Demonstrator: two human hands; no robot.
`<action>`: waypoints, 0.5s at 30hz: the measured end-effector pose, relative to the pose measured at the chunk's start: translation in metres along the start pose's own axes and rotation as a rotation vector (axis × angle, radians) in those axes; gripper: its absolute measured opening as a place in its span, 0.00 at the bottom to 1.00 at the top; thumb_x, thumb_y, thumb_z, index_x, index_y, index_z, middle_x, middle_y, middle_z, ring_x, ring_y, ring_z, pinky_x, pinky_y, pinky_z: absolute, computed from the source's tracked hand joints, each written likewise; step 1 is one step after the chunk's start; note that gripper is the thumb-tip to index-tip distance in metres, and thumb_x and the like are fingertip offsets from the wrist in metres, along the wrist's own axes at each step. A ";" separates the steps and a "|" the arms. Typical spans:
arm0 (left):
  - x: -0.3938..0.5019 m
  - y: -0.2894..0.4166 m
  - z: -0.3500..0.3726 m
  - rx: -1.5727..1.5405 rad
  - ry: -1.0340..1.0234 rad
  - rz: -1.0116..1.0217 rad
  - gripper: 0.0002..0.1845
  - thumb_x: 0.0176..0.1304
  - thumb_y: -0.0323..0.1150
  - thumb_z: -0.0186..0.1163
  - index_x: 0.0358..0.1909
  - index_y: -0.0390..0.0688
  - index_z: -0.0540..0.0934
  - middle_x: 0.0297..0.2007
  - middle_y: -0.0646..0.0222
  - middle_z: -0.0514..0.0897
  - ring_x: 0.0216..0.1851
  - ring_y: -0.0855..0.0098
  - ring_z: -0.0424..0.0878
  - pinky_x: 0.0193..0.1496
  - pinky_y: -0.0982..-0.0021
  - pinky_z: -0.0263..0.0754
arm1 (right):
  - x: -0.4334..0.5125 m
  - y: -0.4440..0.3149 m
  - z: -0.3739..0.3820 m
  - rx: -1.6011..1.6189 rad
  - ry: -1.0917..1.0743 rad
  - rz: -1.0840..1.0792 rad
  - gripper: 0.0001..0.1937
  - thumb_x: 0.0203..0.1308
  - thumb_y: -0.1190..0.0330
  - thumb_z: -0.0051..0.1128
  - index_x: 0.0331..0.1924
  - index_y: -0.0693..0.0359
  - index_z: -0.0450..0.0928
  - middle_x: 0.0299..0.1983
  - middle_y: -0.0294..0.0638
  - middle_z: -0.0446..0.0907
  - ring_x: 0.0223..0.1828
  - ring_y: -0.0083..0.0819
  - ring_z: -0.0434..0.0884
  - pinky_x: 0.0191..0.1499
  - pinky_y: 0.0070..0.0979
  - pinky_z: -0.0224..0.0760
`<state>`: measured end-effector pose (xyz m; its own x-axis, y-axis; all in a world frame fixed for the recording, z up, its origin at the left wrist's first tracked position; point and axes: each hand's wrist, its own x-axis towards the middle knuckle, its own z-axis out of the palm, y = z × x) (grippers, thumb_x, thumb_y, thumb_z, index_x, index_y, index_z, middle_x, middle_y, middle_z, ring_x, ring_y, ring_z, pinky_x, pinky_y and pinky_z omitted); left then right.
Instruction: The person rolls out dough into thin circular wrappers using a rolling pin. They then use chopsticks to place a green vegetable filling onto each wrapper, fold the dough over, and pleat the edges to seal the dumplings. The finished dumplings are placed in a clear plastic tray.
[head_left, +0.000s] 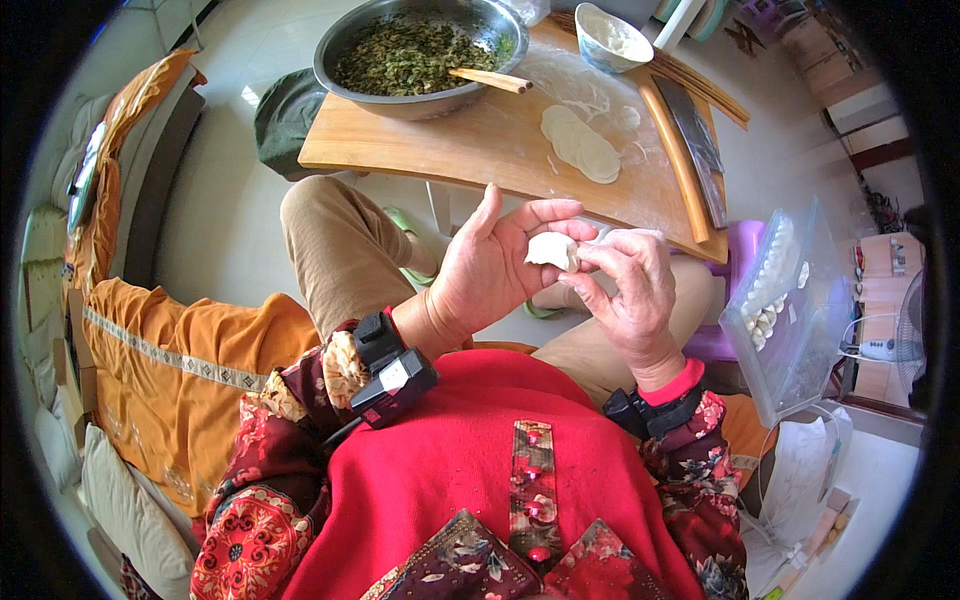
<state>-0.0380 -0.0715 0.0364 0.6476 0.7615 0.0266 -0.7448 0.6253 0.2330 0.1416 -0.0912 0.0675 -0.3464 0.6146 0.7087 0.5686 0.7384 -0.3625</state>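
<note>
My right hand (634, 296) pinches one end of a white dough dumpling (553, 252) between thumb and fingertips. The dumpling is folded over, and no filling shows. My left hand (495, 262) is spread behind it, palm up, thumb held well away; whether its fingers bear any of the weight cannot be seen. Beyond the hands, a row of overlapping round dough wrappers (581, 144) lies on a floury wooden board (420, 142). At its far left a steel bowl (420, 109) holds chopped green filling (409, 56), with wooden chopsticks (491, 79) resting over the rim.
A rolling pin (675, 165) and a cleaver (690, 142) lie along the board's right side. Behind them stands a bowl of flour (613, 41). To my right, a clear plastic tray (795, 367) holds several dumplings above a purple stool (705, 341). Orange cloth (187, 360) covers the seat.
</note>
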 end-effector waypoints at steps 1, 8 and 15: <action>0.000 0.000 0.000 -0.010 0.002 -0.004 0.40 0.69 0.62 0.29 0.60 0.35 0.66 0.54 0.50 0.75 0.54 0.57 0.76 0.58 0.60 0.70 | 0.000 -0.001 0.000 0.006 0.003 0.003 0.17 0.42 0.71 0.71 0.38 0.55 0.77 0.34 0.37 0.73 0.35 0.36 0.74 0.36 0.32 0.69; 0.000 -0.005 -0.002 -0.062 -0.036 -0.036 0.38 0.69 0.61 0.30 0.59 0.35 0.67 0.52 0.52 0.77 0.53 0.59 0.76 0.58 0.60 0.70 | 0.001 -0.004 -0.002 -0.037 0.006 -0.047 0.16 0.44 0.73 0.70 0.39 0.56 0.78 0.34 0.36 0.74 0.35 0.35 0.74 0.36 0.31 0.69; 0.000 -0.009 -0.003 -0.128 -0.021 -0.049 0.38 0.69 0.61 0.31 0.59 0.35 0.68 0.49 0.53 0.79 0.52 0.58 0.77 0.57 0.59 0.71 | 0.000 -0.009 -0.003 -0.069 0.009 -0.050 0.17 0.45 0.74 0.69 0.42 0.55 0.79 0.35 0.36 0.73 0.36 0.35 0.74 0.37 0.31 0.69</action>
<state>-0.0324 -0.0767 0.0316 0.6858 0.7267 0.0386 -0.7258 0.6792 0.1088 0.1390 -0.0991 0.0725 -0.3692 0.5750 0.7301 0.6009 0.7470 -0.2844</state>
